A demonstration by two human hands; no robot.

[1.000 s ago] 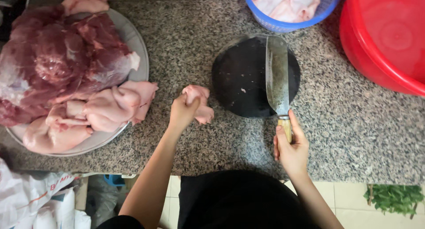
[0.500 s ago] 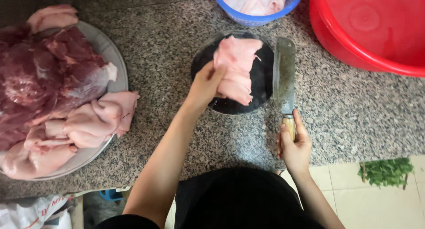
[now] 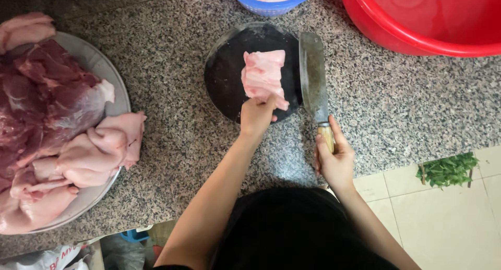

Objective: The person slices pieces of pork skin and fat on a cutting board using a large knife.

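Kitchen, home or small food stall; cannot tell which. Speckled granite bench carries meat prep gear: round dark chopping board at centre, cleaver lying along its right edge, metal tray heaped with raw meat at left. Far side: blue basket, red plastic basin. Near right, pale tiled floor with bunch of greens.

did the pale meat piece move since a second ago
Yes. The pale meat piece went from the granite counter left of the round black board onto it, under the left hand.
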